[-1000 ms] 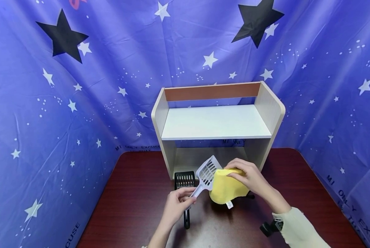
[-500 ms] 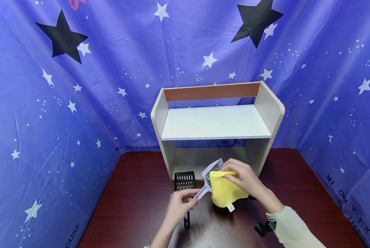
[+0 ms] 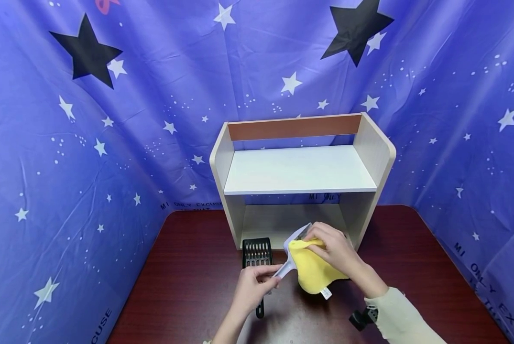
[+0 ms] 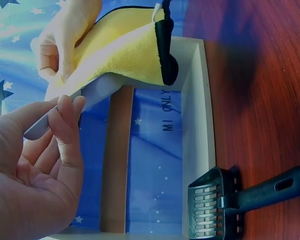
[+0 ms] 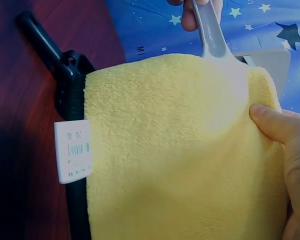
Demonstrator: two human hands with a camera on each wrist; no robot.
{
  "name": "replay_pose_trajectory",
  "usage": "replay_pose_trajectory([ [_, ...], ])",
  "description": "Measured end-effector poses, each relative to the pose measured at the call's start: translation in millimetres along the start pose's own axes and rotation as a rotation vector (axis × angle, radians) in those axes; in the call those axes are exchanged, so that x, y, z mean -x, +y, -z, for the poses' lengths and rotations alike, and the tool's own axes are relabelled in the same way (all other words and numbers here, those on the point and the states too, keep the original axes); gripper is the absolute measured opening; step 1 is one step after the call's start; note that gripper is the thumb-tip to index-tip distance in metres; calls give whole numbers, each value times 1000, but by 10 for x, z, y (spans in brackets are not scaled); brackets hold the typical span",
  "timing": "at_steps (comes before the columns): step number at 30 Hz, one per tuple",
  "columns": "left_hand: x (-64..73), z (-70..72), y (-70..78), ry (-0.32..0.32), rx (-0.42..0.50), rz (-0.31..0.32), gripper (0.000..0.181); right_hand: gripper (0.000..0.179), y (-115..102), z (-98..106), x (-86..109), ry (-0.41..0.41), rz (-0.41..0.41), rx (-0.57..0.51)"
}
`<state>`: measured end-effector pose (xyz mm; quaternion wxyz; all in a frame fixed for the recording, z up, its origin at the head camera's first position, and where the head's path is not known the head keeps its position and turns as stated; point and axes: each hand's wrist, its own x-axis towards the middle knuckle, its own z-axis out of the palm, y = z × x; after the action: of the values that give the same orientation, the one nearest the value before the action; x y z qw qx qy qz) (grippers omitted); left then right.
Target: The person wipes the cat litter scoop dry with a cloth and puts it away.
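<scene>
In the head view my left hand (image 3: 250,289) pinches the handle of a pale lavender litter scoop (image 3: 286,268), its slotted head raised and tilted. My right hand (image 3: 336,248) grips a yellow cloth (image 3: 317,270) by its upper edge, with the thumb on the near face. The cloth drapes over the scoop's head and hides most of it. In the right wrist view a white label (image 5: 72,150) sticks out from the cloth's side, and the left wrist view shows a dark edging (image 4: 165,52) along it. A black litter scoop (image 3: 257,251) lies on the table beside my left hand.
A two-tier shelf (image 3: 300,169) with a white upper board stands just behind the hands. The dark red wooden table (image 3: 188,267) reaches to both sides. A blue curtain (image 3: 166,95) with stars hangs around it. A black device (image 3: 362,317) sits at my right wrist.
The lavender scoop has turned more edge-on and shifted slightly right and down with my left hand. My right hand has moved slightly left and down, bringing the cloth farther over the scoop's head.
</scene>
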<state>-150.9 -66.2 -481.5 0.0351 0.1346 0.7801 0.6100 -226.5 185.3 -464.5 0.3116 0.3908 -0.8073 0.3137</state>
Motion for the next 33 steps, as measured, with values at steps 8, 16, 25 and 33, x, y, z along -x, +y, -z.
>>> replay_pose_trajectory([
  [8, 12, -35, 37, 6, 7, -10, 29, 23, -20, -58, 22, 9, -13, 32],
  [16, 21, -75, 40, 8, -70, -42, 28, 22, -63, -115, 60, 43, -52, 91],
  [25, 41, -85, 51, 31, -127, -70, 28, 22, -109, -196, 64, 90, -134, 180],
  [33, 57, -82, 40, 35, -157, -124, 28, 30, -114, -238, 60, 159, -227, 268],
])
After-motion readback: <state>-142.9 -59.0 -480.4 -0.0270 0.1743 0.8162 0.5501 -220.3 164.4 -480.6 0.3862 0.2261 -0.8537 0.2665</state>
